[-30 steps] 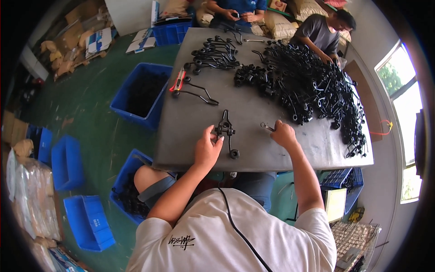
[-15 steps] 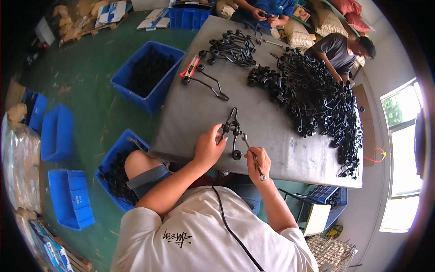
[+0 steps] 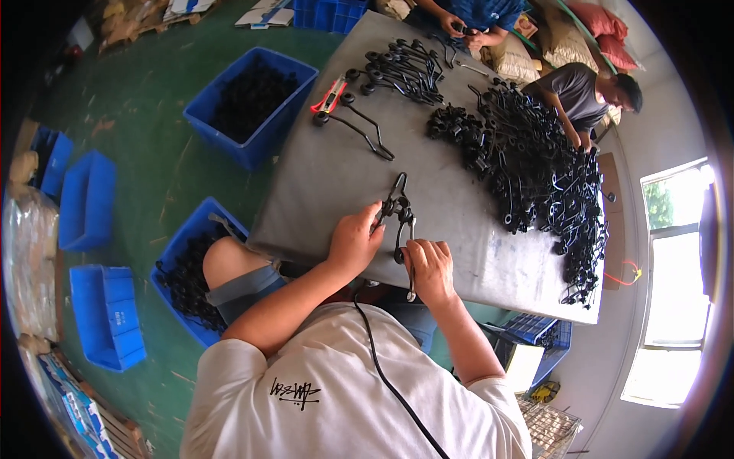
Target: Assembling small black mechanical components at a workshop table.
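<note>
Our left hand (image 3: pixel 355 241) pinches the black rod assembly (image 3: pixel 402 206) near its middle; the assembly lies just right of that grip, its long axis running away from us. Our right hand (image 3: pixel 430 268), beside the assembly's near end, closes around the wrench (image 3: pixel 411 284), roughly parallel; whether its far end touches, we cannot tell.

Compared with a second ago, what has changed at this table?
The right hand has brought the wrench leftward and closer in, to the black metal part. Nothing was visibly let go. The left hand still holds that part; the red knife lies where it was.
</note>
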The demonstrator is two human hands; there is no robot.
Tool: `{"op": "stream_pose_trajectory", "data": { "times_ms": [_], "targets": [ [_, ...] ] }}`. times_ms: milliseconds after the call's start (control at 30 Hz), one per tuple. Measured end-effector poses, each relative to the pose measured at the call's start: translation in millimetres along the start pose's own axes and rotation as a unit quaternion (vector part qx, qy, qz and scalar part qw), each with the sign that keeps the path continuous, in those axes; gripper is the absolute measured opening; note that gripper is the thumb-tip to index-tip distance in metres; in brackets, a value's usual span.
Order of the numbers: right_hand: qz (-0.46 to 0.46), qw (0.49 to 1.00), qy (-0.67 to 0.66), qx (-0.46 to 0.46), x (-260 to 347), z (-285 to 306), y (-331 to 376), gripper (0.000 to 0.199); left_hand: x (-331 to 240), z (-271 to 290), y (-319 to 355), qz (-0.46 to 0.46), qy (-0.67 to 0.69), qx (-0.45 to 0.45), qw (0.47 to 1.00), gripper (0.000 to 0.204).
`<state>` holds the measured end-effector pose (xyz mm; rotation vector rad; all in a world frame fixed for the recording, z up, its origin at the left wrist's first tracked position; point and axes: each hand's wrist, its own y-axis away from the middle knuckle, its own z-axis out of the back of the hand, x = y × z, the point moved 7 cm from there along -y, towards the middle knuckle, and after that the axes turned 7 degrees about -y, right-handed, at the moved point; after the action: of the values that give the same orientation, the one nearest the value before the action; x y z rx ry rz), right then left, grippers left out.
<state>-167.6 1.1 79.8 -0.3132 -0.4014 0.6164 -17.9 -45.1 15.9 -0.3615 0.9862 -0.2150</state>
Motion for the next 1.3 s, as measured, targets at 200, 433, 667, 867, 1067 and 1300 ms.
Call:
{"op": "stream_pose_trajectory", "data": {
  "times_ms": [200,433,667,867,1067,1300],
  "targets": [
    [-0.337,0.897,-0.28,-0.063,-63,8,-11,0.021,0,0,0,-0.034,-0.032,-0.008,0.999,0.048],
    [-0.458,0.59,-0.663,0.055,-160,-70,-26,0.024,10,-2,4,-0.001,-0.007,0.006,1.0,0.048],
    [-0.462,0.846,-0.264,0.036,-217,-7,14,0.031,33,127,11,0.071,-0.013,-0.113,0.991,0.045],
    [-0.389,0.916,0.07,0.071,-185,26,31,0.032,156,306,111,0.247,-0.042,-0.32,0.914,0.047],
    [-0.284,0.954,-0.089,-0.016,-139,-2,-35,0.034,281,351,221,0.359,-0.266,-0.188,0.875,0.056],
    [-0.194,0.976,-0.092,-0.02,-79,-78,-166,0.069,166,274,74,0.183,-0.296,-0.209,0.914,0.044]
  ]
}}
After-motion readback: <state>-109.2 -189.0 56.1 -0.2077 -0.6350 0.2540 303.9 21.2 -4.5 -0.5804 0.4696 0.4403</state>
